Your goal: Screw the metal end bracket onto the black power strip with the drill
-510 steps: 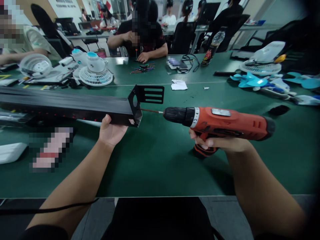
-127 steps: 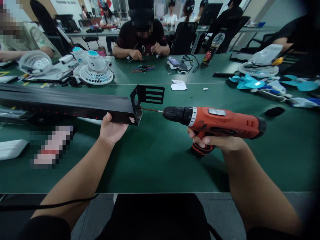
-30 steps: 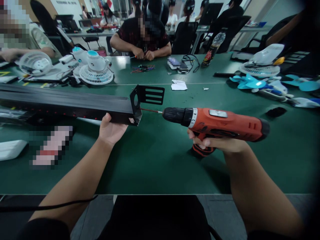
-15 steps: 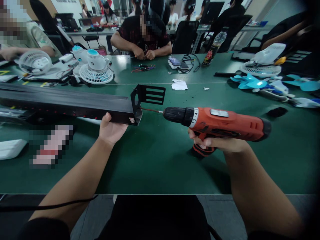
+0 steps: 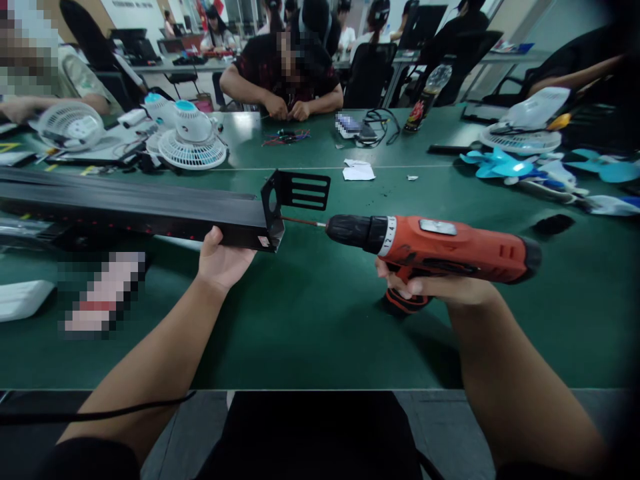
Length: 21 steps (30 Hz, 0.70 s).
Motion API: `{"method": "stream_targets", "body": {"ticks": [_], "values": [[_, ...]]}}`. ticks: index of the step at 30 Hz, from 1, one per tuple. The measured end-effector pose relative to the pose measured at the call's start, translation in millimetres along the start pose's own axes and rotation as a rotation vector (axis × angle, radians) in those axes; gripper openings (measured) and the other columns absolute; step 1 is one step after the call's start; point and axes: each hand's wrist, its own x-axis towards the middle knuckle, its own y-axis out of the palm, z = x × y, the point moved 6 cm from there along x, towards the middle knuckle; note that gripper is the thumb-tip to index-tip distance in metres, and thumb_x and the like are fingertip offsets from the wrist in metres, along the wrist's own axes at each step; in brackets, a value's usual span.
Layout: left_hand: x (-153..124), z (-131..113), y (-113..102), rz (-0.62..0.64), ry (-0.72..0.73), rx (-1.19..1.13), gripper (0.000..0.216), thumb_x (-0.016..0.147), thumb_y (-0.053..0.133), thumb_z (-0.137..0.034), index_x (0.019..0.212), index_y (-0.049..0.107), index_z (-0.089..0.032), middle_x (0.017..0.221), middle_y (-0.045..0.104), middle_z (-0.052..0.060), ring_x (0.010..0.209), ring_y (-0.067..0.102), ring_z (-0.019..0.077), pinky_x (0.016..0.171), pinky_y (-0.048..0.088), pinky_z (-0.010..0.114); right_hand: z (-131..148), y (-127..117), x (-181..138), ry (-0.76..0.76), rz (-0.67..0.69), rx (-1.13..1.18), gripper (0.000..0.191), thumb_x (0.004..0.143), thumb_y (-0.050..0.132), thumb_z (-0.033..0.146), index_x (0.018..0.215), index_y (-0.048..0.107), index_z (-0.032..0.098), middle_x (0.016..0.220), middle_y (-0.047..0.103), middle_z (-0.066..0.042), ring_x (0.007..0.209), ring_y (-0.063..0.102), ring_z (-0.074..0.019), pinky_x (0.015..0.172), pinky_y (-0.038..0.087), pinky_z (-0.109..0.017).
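Note:
My left hand [image 5: 226, 259] grips the end of a long black metal profile [image 5: 220, 212] from below, thumb on its near side. A black slotted bracket [image 5: 303, 190] stands at the profile's right end, with a round hole in its upright plate. In my right hand [image 5: 415, 283] is an orange and black cordless drill [image 5: 455, 245], held level and pointing left. Its long thin bit [image 5: 303, 221] reaches to the bracket's lower part at the profile's end. Where exactly the tip sits is hidden.
White fans [image 5: 193, 143] stand at the back left. Blue fan blades [image 5: 497, 163] lie at the right, near a black piece [image 5: 554, 224]. Torn white paper [image 5: 358, 169] and a bottle [image 5: 430, 97] are farther back. A co-worker [image 5: 285, 73] sits across the green table [image 5: 320, 333].

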Motion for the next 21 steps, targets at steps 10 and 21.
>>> {"method": "stream_targets", "body": {"ticks": [10, 21], "values": [[0.8, 1.1, -5.9, -0.022, 0.005, 0.025, 0.064, 0.08, 0.101, -0.056, 0.134, 0.08, -0.029, 0.142, 0.084, 0.008, 0.158, 0.062, 0.0393, 0.113, 0.068, 0.043, 0.2, 0.9, -0.5, -0.009, -0.034, 0.021, 0.04, 0.093, 0.096, 0.044, 0.121, 0.082, 0.019, 0.091, 0.073, -0.005, 0.059, 0.058, -0.0117, 0.049, 0.056, -0.025], [1.2, 0.6, -3.1, 0.008, 0.014, 0.017, 0.062, 0.08, 0.101, -0.055, 0.133, 0.081, -0.03, 0.139, 0.085, 0.007, 0.155, 0.065, 0.0391, 0.112, 0.068, 0.043, -1.7, -0.6, -1.7, 0.033, 0.003, 0.003, 0.038, 0.095, 0.094, 0.045, 0.118, 0.082, 0.018, 0.08, 0.068, -0.001, 0.057, 0.056, -0.0113, 0.049, 0.053, -0.024]]}}
